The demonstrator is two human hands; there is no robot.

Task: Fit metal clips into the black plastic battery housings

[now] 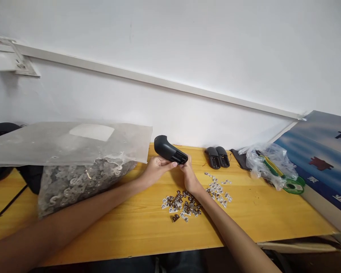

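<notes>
Bulging at left, a plastic bag of metal clips [85, 187] lies just beside the left hand [156, 170], its fingers [170, 163] pressed together beneath a black plastic housing [169, 149]. The right hand [190, 175] pinches the housing's right end. Loose clips [182, 204] lie nearer on the yellow table [258, 223]; two black shells [217, 156] lie farther right, at its far edge.

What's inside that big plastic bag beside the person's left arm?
The bag is packed with small metal pieces, much like the loose pieces on the yellow desk. Its cloudy upper flap hides whatever lies beneath it, and the pieces on top cover those deeper down.
</notes>
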